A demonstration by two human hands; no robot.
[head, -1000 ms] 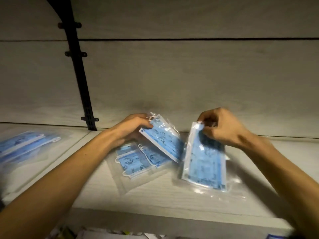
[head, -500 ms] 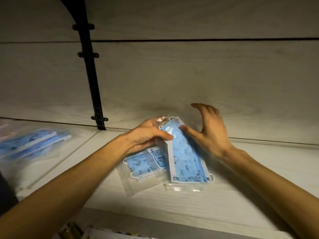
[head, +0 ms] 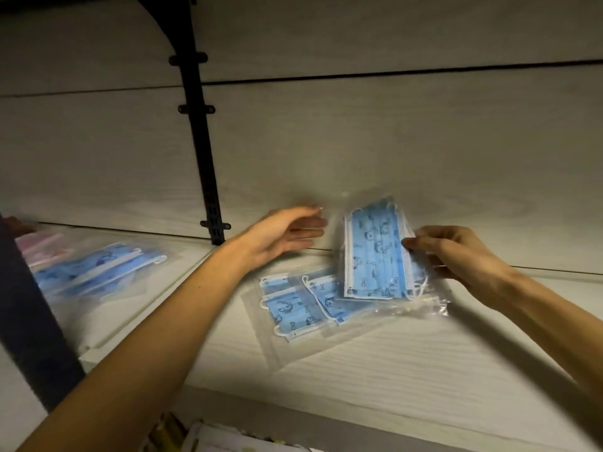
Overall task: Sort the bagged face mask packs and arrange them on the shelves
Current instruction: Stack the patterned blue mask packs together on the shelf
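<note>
My right hand pinches the right edge of a clear bag of blue printed face masks, holding it tilted up against the back panel. Its lower edge rests on other bagged blue mask packs lying flat on the pale wooden shelf. My left hand hovers open just left of the held pack, fingers straight, touching nothing.
A black metal shelf bracket runs down the back panel left of my hands. Beyond it, on the neighbouring shelf section, lies another pile of bagged blue masks with a pink pack behind. Boxes show below the shelf's front edge.
My left hand has let go of the pack and drawn away to the left. My right hand has taken the pack by its right edge and tipped it upright.
</note>
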